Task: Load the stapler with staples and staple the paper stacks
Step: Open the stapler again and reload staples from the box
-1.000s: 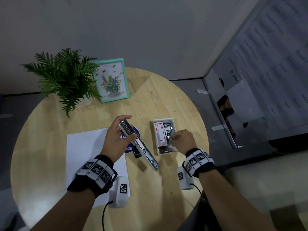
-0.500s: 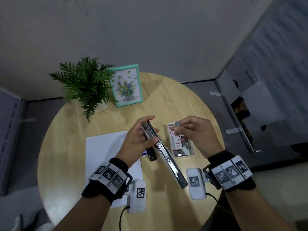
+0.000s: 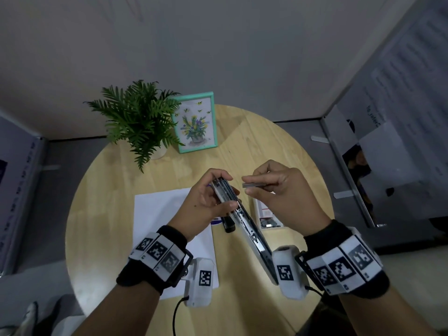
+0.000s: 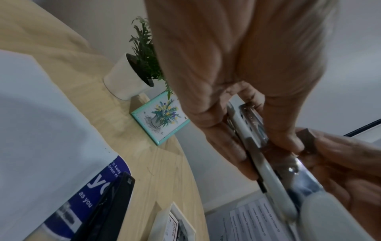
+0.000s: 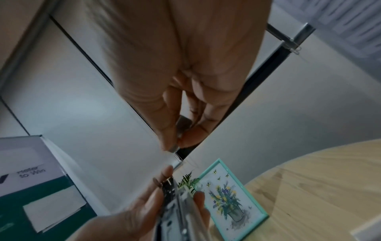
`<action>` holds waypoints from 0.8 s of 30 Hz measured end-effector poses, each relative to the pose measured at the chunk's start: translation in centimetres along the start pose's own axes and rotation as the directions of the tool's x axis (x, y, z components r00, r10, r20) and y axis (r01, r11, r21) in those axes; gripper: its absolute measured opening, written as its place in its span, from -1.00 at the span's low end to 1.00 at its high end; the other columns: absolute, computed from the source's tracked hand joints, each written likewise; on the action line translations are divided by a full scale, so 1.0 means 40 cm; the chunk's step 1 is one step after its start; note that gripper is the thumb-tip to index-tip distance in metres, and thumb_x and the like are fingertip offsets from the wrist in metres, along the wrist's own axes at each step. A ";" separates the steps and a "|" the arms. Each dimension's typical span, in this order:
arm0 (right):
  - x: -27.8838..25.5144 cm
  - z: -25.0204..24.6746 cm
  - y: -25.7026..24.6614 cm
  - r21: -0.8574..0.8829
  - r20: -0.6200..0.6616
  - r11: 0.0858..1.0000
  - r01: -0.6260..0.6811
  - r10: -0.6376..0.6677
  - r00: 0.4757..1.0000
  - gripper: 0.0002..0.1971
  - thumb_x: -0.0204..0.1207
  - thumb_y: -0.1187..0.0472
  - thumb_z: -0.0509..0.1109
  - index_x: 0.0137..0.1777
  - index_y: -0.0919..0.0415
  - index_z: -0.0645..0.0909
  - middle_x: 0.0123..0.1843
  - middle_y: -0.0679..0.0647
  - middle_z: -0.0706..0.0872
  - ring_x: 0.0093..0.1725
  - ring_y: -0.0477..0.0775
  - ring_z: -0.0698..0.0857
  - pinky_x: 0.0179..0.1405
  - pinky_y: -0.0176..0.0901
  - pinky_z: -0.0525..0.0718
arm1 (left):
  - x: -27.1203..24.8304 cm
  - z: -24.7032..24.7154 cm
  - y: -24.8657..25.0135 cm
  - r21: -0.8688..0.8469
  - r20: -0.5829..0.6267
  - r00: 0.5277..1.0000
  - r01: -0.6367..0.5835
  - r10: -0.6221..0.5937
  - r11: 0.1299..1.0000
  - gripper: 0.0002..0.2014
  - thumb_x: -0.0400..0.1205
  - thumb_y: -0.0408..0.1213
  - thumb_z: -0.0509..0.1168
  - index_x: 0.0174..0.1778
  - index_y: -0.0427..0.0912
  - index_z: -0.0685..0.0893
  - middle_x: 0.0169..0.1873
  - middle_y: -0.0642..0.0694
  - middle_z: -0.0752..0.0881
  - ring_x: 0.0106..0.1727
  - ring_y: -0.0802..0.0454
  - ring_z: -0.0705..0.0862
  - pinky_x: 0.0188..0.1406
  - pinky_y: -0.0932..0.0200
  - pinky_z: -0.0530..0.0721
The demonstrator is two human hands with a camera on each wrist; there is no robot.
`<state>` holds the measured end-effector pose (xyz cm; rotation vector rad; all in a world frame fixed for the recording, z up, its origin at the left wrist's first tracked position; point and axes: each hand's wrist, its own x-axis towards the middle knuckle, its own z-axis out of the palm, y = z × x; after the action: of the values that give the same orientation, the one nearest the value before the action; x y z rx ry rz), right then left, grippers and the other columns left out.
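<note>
My left hand (image 3: 226, 190) grips the front end of the silver stapler (image 3: 244, 221), which is swung open and held above the table, its long arm slanting down toward me. The same stapler (image 4: 268, 176) shows close up in the left wrist view. My right hand (image 3: 257, 181) pinches a strip of staples (image 3: 261, 184) level, just right of the stapler's front end. In the left wrist view the strip (image 4: 309, 140) lies almost against the stapler. White paper (image 3: 160, 209) lies flat under my left hand. The open staple box (image 3: 265, 214) sits below my right hand.
A potted fern (image 3: 138, 117) and a teal picture frame (image 3: 196, 122) stand at the back of the round wooden table (image 3: 254, 141). A black object (image 3: 228, 224) lies on a blue round card (image 3: 215, 221) beside the paper. A glass partition (image 3: 351, 178) stands to the right.
My right hand has come up out of the staple box with a strip and moved it left toward the stapler's front. My left hand still holds the open stapler, now raised a little.
</note>
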<state>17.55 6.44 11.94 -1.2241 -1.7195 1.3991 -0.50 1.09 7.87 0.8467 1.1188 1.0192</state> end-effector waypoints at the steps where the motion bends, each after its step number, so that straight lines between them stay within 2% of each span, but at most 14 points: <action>1: -0.002 -0.002 -0.006 -0.041 0.018 0.999 0.018 -0.018 1.000 -0.80 0.43 0.44 0.50 0.02 0.25 0.79 -0.08 0.21 0.68 -0.08 0.09 0.76 0.01 -0.23 0.74 | 0.000 -0.002 0.001 0.005 -0.002 1.000 -0.007 0.007 1.000 -0.60 0.49 -0.59 0.43 0.11 -0.12 0.51 -0.03 -0.45 0.63 -0.07 -0.21 0.65 -0.02 -0.07 0.75; 2: -0.003 -0.004 -0.011 -0.084 0.036 0.996 0.037 -0.034 0.999 -0.80 0.46 0.45 0.47 0.04 0.25 0.79 -0.07 0.17 0.68 -0.05 0.15 0.77 0.05 -0.16 0.76 | 0.000 -0.006 0.002 0.014 -0.009 1.000 -0.014 0.015 1.000 -0.60 0.49 -0.59 0.43 0.10 -0.12 0.51 -0.03 -0.52 0.61 -0.08 -0.20 0.64 -0.05 -0.02 0.77; 4: -0.007 -0.010 -0.023 -0.158 0.064 0.985 0.073 -0.064 0.996 -0.78 0.50 0.46 0.42 0.05 0.23 0.79 -0.07 0.03 0.67 -0.06 0.10 0.77 0.05 -0.18 0.75 | 0.001 -0.012 0.004 0.039 -0.030 0.999 -0.028 0.030 0.999 -0.60 0.48 -0.59 0.44 0.11 -0.13 0.52 0.02 -0.60 0.59 -0.10 -0.19 0.65 -0.10 0.06 0.78; 6: -0.011 -0.012 -0.036 -0.171 0.052 0.981 0.097 -0.089 0.995 -0.78 0.50 0.47 0.41 0.03 0.22 0.80 -0.10 -0.06 0.65 -0.09 0.00 0.76 0.00 -0.26 0.73 | 0.003 -0.018 0.002 0.063 -0.048 0.998 -0.039 0.042 0.997 -0.59 0.48 -0.59 0.45 0.13 -0.14 0.53 0.00 -0.50 0.64 -0.08 -0.15 0.69 -0.11 0.06 0.77; 9: -0.015 0.013 -0.048 -0.113 -0.046 0.991 0.074 -0.080 0.996 -0.81 0.49 0.45 0.43 -0.06 0.20 0.82 -0.11 0.00 0.67 -0.09 0.02 0.76 -0.06 -0.23 0.75 | 0.007 -0.020 -0.005 0.059 -0.083 0.995 -0.052 0.057 0.997 -0.59 0.50 -0.60 0.43 0.09 -0.05 0.55 -0.06 -0.29 0.67 -0.08 -0.12 0.70 -0.11 0.03 0.76; 12: -0.018 0.068 -0.036 -0.104 -0.141 0.992 0.064 -0.079 0.987 -0.83 0.45 0.46 0.46 -0.13 0.23 0.83 -0.14 0.04 0.73 -0.16 -0.01 0.74 -0.20 -0.25 0.72 | 0.007 -0.011 -0.011 0.016 -0.102 0.992 -0.078 0.079 0.997 -0.60 0.52 -0.64 0.38 0.08 -0.04 0.54 -0.11 -0.31 0.62 -0.12 -0.16 0.65 -0.03 -0.11 0.76; 15: -0.014 0.107 -0.015 -0.106 -0.217 0.993 0.044 -0.066 0.974 -0.86 0.42 0.44 0.50 -0.17 0.22 0.83 -0.19 -0.01 0.74 -0.18 -0.04 0.74 -0.19 -0.26 0.73 | 0.005 -0.003 -0.012 -0.032 -0.100 0.991 -0.090 0.087 0.995 -0.61 0.54 -0.66 0.35 0.13 -0.13 0.49 -0.13 -0.31 0.60 -0.16 -0.14 0.65 -0.03 -0.07 0.77; 19: -0.006 0.128 0.001 -0.054 -0.234 0.998 -0.025 0.012 0.972 -0.72 0.38 0.47 0.51 -0.29 0.02 0.78 -0.21 -0.18 0.73 -0.18 -0.16 0.73 -0.20 -0.50 0.63 | 0.001 0.004 -0.016 -0.081 -0.103 0.991 -0.099 0.090 0.992 -0.66 0.57 -0.67 0.31 0.12 -0.23 0.45 -0.22 -0.27 0.61 -0.17 -0.16 0.64 -0.03 -0.10 0.72; 22: -0.009 0.136 0.000 -0.035 -0.224 0.999 -0.031 0.022 0.974 -0.76 0.38 0.48 0.51 -0.24 0.08 0.81 -0.19 -0.10 0.72 -0.17 -0.17 0.70 -0.19 -0.53 0.59 | 0.000 0.007 -0.021 -0.092 -0.126 0.989 -0.093 0.081 0.991 -0.70 0.57 -0.66 0.31 0.03 -0.23 0.44 -0.25 -0.24 0.59 -0.11 -0.21 0.59 -0.07 -0.01 0.75; 24: -0.013 0.135 -0.002 -0.036 -0.218 0.999 -0.015 0.007 0.976 -0.74 0.40 0.48 0.50 -0.21 0.06 0.80 -0.16 -0.02 0.70 -0.16 -0.15 0.68 -0.22 -0.56 0.55 | -0.001 0.009 -0.024 -0.104 -0.129 0.988 -0.093 0.080 0.990 -0.70 0.56 -0.64 0.34 -0.01 -0.19 0.43 -0.22 -0.28 0.59 -0.09 -0.25 0.59 -0.06 0.01 0.76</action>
<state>13.01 3.76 10.62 -1.3554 -1.5948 1.1944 0.06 0.74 7.09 0.7567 1.1276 1.2089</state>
